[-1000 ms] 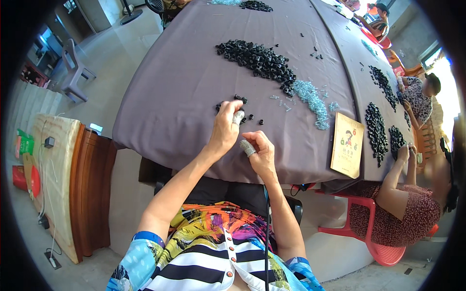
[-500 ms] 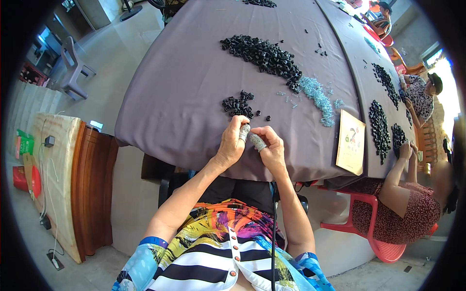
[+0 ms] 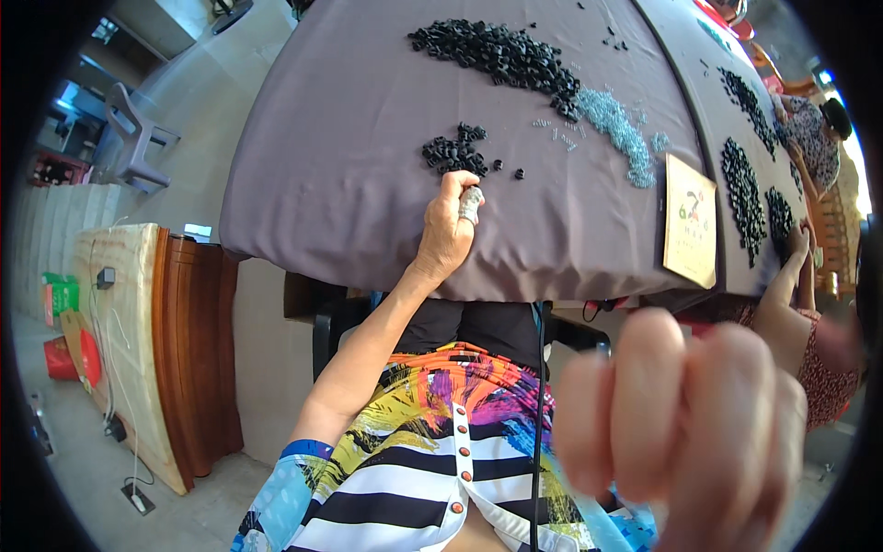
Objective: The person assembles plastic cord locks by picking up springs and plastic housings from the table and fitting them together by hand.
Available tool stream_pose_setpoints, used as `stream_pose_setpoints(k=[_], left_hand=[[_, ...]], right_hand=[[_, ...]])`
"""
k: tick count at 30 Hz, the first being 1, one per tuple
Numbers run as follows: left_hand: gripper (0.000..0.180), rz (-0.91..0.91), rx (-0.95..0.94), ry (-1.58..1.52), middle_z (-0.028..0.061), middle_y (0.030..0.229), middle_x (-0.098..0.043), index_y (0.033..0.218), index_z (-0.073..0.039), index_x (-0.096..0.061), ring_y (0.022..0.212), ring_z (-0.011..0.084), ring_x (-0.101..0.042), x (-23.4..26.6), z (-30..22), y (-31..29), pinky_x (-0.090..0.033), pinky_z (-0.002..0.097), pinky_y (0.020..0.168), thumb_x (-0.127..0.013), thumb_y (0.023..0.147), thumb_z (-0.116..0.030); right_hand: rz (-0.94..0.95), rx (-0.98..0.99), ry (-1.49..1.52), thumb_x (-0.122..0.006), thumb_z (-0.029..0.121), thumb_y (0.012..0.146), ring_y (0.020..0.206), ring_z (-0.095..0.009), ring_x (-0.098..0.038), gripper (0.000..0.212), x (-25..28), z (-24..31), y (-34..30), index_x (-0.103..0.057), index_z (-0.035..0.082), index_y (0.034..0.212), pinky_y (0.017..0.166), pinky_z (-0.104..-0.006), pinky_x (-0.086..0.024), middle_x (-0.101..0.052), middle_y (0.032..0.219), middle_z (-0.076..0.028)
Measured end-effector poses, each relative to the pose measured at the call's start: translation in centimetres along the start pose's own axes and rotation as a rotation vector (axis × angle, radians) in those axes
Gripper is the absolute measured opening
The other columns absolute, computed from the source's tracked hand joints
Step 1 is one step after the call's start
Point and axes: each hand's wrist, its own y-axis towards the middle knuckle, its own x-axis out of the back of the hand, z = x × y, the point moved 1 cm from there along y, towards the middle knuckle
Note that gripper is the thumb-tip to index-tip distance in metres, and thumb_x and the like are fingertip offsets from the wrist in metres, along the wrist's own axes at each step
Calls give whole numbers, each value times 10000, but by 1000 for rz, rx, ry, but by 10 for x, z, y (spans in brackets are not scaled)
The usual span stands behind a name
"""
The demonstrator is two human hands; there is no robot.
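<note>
My left hand (image 3: 448,230) rests at the near side of the table with its fingers curled in, one finger wrapped in pale tape. Its fingertips are beside a small pile of black plastic ring-like parts (image 3: 452,155); whatever they pinch is hidden. Close to the camera, at the lower right, my right hand (image 3: 685,414) looms large and blurred. Its fingers are bent, and their inner side is out of sight. Two loose black parts (image 3: 520,174) lie right of the small pile. Beyond are a long heap of black parts (image 3: 497,55) and a heap of small bluish metal springs (image 3: 618,133).
A tan booklet (image 3: 690,221) lies by the table's right edge. Further right, co-workers sit along the same grey-clothed table (image 3: 322,166) with more black heaps (image 3: 742,198). A wooden cabinet (image 3: 193,350) stands at the left, a plastic chair (image 3: 133,138) behind it.
My right hand has left the table and come up close to the camera at the lower right. My left hand stays by the small pile. The whole view has shifted slightly.
</note>
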Motion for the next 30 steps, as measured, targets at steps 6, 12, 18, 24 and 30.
stream_pose_setpoints(k=[6,12,18,24,30], left_hand=[[186,27,-2,30,38,778,-557,1014,-33,-472,600,66,-470,-10,-2,5,-424,215,564,-397,859,38],[198,8,-22,42,45,776,-571,1011,-27,-479,599,67,-483,-5,-2,3,-430,215,568,-395,847,48],[173,-25,-64,62,96,746,-582,995,-33,-485,615,187,-539,-10,4,4,-444,287,568,-465,835,30],[182,-42,-98,127,40,735,-577,1004,-38,-492,568,82,-496,-2,7,2,-430,232,531,-452,841,32],[172,-40,-140,122,39,730,-577,984,-36,-503,571,84,-503,-10,4,5,-436,229,538,-464,835,38]], right_hand=[[-89,-6,32,-546,131,837,629,-146,-426,74,-43,-3,-57,-507,132,774,493,-271,-397,-440,725,-11],[-119,-49,101,-555,134,828,628,-147,-428,72,-52,-14,-64,-509,123,774,503,-275,-397,-441,720,-10],[-90,-91,189,-564,136,819,626,-148,-429,73,-42,8,-90,-511,114,774,512,-279,-397,-441,715,-10],[-62,-146,260,-573,139,809,625,-149,-431,78,-68,2,-104,-513,104,773,522,-283,-397,-442,710,-10],[-46,-179,293,-581,142,800,624,-149,-432,85,-56,2,-96,-516,95,773,532,-287,-398,-442,705,-9]])
